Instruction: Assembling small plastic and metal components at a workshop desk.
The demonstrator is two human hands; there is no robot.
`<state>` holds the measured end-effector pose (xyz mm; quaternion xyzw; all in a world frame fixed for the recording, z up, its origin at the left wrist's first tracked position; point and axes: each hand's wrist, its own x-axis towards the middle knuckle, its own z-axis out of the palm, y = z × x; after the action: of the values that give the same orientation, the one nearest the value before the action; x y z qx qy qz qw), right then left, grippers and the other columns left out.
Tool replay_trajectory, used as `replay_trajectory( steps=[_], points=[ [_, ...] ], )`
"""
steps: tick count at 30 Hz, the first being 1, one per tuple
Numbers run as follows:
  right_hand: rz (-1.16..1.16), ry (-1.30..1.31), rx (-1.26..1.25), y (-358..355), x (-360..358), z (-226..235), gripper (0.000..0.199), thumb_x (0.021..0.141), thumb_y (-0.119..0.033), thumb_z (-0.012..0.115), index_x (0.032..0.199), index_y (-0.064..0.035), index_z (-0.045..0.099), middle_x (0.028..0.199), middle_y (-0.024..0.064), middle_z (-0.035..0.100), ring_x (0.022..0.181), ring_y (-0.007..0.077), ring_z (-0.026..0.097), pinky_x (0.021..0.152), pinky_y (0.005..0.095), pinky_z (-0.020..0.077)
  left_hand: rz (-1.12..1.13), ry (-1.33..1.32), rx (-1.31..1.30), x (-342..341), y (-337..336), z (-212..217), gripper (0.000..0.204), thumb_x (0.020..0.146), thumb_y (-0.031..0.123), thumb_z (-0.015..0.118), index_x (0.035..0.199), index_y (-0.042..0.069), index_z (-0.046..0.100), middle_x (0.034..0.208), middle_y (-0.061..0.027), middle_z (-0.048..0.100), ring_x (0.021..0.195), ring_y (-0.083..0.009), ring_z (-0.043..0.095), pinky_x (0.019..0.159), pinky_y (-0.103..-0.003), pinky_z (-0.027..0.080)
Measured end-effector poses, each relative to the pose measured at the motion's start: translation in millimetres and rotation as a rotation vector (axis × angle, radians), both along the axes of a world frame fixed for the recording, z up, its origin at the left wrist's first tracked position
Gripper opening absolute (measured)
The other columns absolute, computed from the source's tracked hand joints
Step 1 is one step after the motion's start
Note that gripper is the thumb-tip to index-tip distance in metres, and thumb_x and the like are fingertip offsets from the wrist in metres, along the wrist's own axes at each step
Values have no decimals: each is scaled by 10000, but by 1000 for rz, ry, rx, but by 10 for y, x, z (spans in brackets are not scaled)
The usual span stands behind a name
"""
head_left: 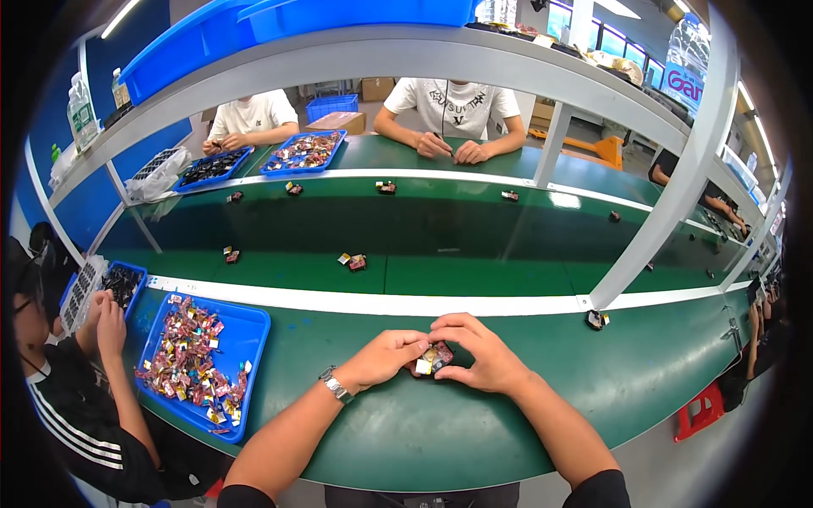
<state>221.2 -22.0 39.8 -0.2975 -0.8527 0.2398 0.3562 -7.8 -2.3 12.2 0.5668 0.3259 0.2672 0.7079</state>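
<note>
Both my hands meet over the green bench (373, 449), around a small electronic assembly (434, 359) with a dark casing, a reddish board and white and yellow tabs. My left hand (385, 357), with a metal watch at the wrist, is closed on its left side, thumb across the top. From the right, my right hand (484, 359) curls round the piece, thumb low and fingers over the far edge. The fingers hide part of it. To the left lies a blue tray (261, 326) heaped with small reddish boards (182, 351) bearing white and yellow tabs.
Beyond a white rail (373, 300), assemblies (354, 262) lie spaced along a green belt. Another assembly (596, 320) sits by a shelf post (652, 216). An overhead shelf holds blue bins (356, 13). Co-workers sit opposite and at my left, where a person's hands (106, 322) work.
</note>
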Motion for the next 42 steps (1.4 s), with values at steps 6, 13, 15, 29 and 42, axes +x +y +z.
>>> replay_trajectory(
  steps=[6, 13, 15, 29, 42],
  points=[
    [-83, 28, 85, -56, 7, -5, 492, 722, -100, 831, 1165, -81, 617, 1221, 110, 565, 1117, 286, 582, 930, 386, 515, 128, -110, -48, 110, -93, 36, 410, 1027, 114, 494, 1422, 12, 450, 1239, -95, 608, 1041, -143, 636, 924, -311, 552],
    [-419, -42, 95, -79, -210, -98, 259, 810, -101, 735, 1048, -59, 642, 994, 72, 593, 887, 267, 633, 740, 382, 543, 210, -124, -67, 203, -149, 46, 365, 1029, 75, 471, 1387, 1, 464, 1233, -116, 616, 1084, -178, 641, 951, -325, 563],
    [-412, -33, 88, -66, -215, -109, 246, 817, -95, 727, 1048, -63, 648, 990, 70, 588, 876, 257, 635, 720, 379, 546, 236, -164, -60, 204, -151, 29, 327, 1026, 58, 469, 1347, -5, 478, 1234, -127, 615, 1101, -190, 639, 955, -336, 568],
    [-372, -80, 366, -58, -208, -122, 241, 732, -27, 748, 957, -86, 685, 971, 38, 618, 863, 216, 633, 677, 328, 557, 268, -223, -159, 188, -136, 6, 301, 1014, 43, 490, 1310, -6, 469, 1204, -132, 624, 1095, -203, 643, 955, -368, 568],
    [-283, -138, 412, -11, -109, -29, 212, 732, -30, 729, 927, -85, 668, 1022, 39, 598, 921, 231, 602, 768, 365, 531, 296, -210, -30, 223, -157, 11, 317, 1008, 10, 469, 1323, -16, 485, 1264, -142, 601, 1117, -217, 635, 970, -376, 567]
  ],
)
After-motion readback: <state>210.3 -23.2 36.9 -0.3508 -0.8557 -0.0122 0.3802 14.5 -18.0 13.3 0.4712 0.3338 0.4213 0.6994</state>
